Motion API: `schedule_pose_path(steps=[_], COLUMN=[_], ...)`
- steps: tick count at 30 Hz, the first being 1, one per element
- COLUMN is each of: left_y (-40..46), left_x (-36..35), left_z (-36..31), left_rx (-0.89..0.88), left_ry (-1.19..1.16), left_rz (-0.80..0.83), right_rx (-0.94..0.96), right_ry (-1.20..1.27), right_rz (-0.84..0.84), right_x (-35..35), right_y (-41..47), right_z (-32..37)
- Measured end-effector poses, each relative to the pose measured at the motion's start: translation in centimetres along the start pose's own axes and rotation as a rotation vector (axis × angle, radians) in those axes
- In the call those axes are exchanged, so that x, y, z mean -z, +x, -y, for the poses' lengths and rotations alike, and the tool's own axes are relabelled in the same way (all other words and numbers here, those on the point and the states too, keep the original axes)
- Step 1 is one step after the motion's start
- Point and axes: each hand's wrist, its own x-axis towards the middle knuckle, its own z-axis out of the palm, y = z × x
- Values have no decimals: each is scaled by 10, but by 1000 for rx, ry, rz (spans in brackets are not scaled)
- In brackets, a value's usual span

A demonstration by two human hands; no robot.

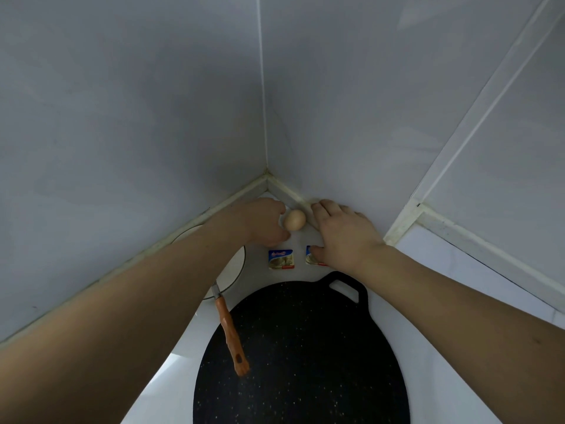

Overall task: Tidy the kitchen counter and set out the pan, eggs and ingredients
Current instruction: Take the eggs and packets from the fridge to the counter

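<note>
Touching egg (294,220), left hand (265,221), counter corner

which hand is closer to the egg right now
Left. The left hand is right against the egg, seemingly touching its left side; the right hand sits just right of it, a small gap between.

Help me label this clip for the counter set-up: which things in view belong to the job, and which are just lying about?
Belong to the job:
- black pan
- egg, at the left hand
- two butter packets, one partly under the right hand

Just lying about (as far as I can judge):
- orange-handled utensil lying across the pan's edge
- white plate
</note>
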Motion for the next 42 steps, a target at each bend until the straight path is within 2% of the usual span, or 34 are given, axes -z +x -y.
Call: schedule_pose_path(steps=[9, 20, 26, 37, 42], left_y=[-28, -98, -167, -320, -356], left_x=[7, -4, -29, -65, -67], left_z=[-19, -71, -128, -263, -311], left_rx=[3, -8, -37, -139, -222], left_ry=[29, 155, 112, 111, 89], left_rz=[-39, -187, -245, -303, -287], right_rx=[-43, -104, -143, -312, -395], right_ry=[25, 47, 49, 7, 8], right_rz=[-33, -63, -82, -89, -99], right_x=[15, 42, 60, 104, 130], right_y=[-30, -121, -209, -425, -502], right_z=[3, 0, -4, -25, -30])
